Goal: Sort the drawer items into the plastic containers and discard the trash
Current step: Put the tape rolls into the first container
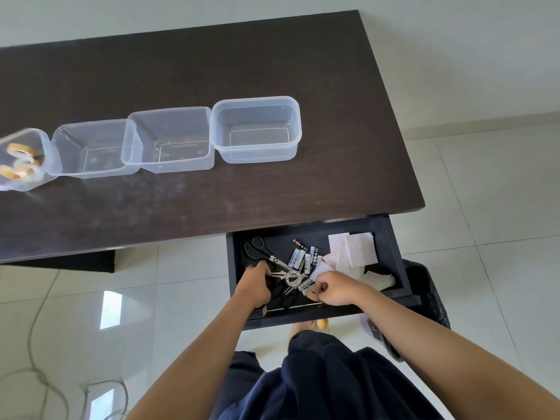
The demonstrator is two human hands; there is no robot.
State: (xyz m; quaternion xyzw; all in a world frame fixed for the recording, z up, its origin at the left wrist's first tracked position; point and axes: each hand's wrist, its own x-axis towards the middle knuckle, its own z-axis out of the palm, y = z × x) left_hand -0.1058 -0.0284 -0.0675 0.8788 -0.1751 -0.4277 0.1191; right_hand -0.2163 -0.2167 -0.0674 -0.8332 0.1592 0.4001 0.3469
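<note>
Hands first: we see both reaching down into the open drawer [391,253] that juts from under the dark table [212,71]. Our left hand [256,286] has its fingers curled in a closed grip over the black handles of a pair of scissors [283,272] lying at the drawer's left; a second pair of scissors [260,251] lies just behind it, untouched. Our right hand [335,289] is bunched, thumb and fingertips pinching something small near the drawer's front edge, but we cannot tell what it holds. Between and just beyond the hands lies a loose cluster of batteries [304,257], and to their right a heap of pale paper slips [353,250] fills that end of the drawer. On the table four clear plastic containers stand in a row, touching or nearly so: the leftmost container [45,159] holds rolls of tape [19,162], while the second container [91,150], third container [169,140] and rightmost container [257,128] hold nothing. A bin lined with a black bag [427,292] stands on the tiled floor [500,207] just right of the drawer.
</note>
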